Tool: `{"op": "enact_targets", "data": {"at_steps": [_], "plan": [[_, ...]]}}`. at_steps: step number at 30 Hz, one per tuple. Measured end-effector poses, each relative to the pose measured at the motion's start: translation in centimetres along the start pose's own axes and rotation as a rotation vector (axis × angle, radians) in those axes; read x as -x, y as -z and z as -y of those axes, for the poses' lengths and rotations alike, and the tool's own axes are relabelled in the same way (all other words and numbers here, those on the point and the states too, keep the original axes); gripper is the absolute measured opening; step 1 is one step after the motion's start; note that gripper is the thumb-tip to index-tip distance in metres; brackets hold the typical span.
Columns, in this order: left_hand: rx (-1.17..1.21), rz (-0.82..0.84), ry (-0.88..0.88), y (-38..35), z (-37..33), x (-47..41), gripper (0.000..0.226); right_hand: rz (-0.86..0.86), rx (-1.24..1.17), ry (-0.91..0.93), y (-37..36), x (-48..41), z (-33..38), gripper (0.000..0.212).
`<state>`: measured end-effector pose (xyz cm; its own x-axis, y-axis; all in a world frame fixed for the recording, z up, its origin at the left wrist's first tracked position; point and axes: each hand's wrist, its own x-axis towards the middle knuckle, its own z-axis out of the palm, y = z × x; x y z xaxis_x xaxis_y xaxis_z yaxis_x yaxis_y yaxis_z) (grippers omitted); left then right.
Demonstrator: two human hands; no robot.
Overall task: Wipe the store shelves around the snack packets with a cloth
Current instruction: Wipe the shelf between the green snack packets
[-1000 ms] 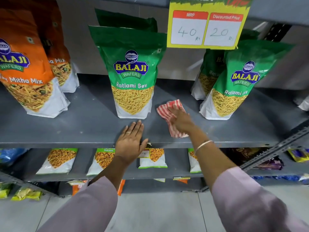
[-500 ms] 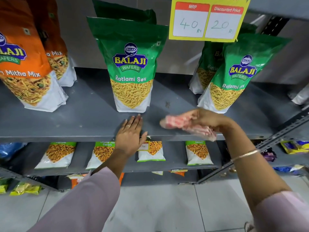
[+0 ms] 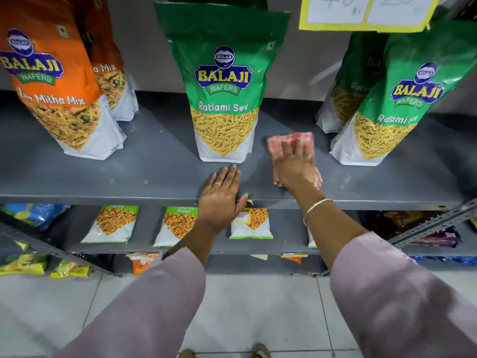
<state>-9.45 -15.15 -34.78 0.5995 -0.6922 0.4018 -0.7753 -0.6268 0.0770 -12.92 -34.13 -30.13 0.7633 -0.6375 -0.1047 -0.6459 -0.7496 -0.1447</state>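
A red-and-white striped cloth (image 3: 285, 142) lies flat on the grey shelf (image 3: 160, 174), between the middle green Ratlami Sev packet (image 3: 224, 99) and the right green packet (image 3: 397, 104). My right hand (image 3: 295, 167) presses down on the cloth with its fingers spread. Flat on the shelf's front edge rests my left hand (image 3: 222, 200), just in front of the middle packet, holding nothing. Two orange Mitha Mix packets (image 3: 51, 81) stand at the left.
A yellow price card (image 3: 366, 14) hangs above the right packets. A second green packet (image 3: 348, 99) stands behind the right one. Smaller packets (image 3: 111, 223) lie on the lower shelf. A slotted metal upright (image 3: 433, 223) slants at the right. Tiled floor lies below.
My right hand swept the cloth from the shelf's front edge back into the gap between the green packets. My left hand stayed in place. The view shifted closer and downward.
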Motion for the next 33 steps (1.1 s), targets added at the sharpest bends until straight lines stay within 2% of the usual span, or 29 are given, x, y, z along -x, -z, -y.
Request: {"op": "enact_targets", "data": {"at_steps": [2,3,4,7,8,11,15,16,20,24,25,26,29,32,33], "plan": [[-0.01,-0.038,-0.015,-0.2,0.1,0.0,0.057,-0.039,0.02,0.278,-0.3,0.2,0.9,0.054],[-0.02,-0.05,-0.017,-0.4,0.1,0.0,0.058,-0.025,-0.018,0.335,0.0,-0.1,0.7,0.054],[-0.024,-0.056,-0.017,-0.5,0.2,-0.1,0.058,-0.018,-0.052,0.295,0.3,-0.6,0.4,0.053],[-0.011,-0.053,-0.018,-0.8,0.3,-0.2,0.06,-0.038,-0.131,-0.035,0.7,-2.7,-0.6,0.055],[-0.01,-0.052,-0.019,-0.9,0.4,-0.2,0.06,-0.042,-0.136,-0.027,0.7,-3.2,-0.3,0.056],[0.014,-0.043,-0.02,-1.1,0.6,-0.2,0.061,-0.04,-0.111,0.178,0.8,-4.9,0.2,0.058],[0.022,-0.032,-0.02,-1.1,0.5,-0.2,0.061,-0.043,-0.026,-0.052,-1.4,-11.4,-1.7,0.073],[0.026,-0.032,-0.02,-1.1,0.5,-0.2,0.06,-0.03,-0.016,-0.04,-1.3,-11.8,-0.9,0.075],[0.035,-0.055,-0.011,-1.4,0.5,-0.2,0.058,0.009,0.014,0.295,0.3,-11.3,1.4,0.073],[0.065,-0.053,-0.004,-1.4,0.4,-0.2,0.057,-0.053,-0.145,-0.161,1.5,-11.0,1.5,0.061],[0.068,-0.042,-0.007,-1.3,0.4,-0.3,0.058,-0.043,-0.12,-0.191,1.3,-10.2,1.9,0.059],[0.065,-0.03,-0.007,-1.3,0.4,-0.3,0.058,-0.053,-0.094,-0.171,1.0,-9.6,2.0,0.059],[0.067,-0.011,-0.006,-1.1,0.4,-0.2,0.058,-0.113,-0.013,0.115,0.2,-6.1,1.2,0.065],[0.066,0.019,0.003,-0.7,0.3,-0.2,0.056,-0.039,0.023,0.311,-0.4,-1.0,0.0,0.06],[0.069,0.028,0.006,-0.5,0.2,-0.1,0.055,-0.03,0.029,0.315,-0.4,1.0,-0.9,0.056]]}}
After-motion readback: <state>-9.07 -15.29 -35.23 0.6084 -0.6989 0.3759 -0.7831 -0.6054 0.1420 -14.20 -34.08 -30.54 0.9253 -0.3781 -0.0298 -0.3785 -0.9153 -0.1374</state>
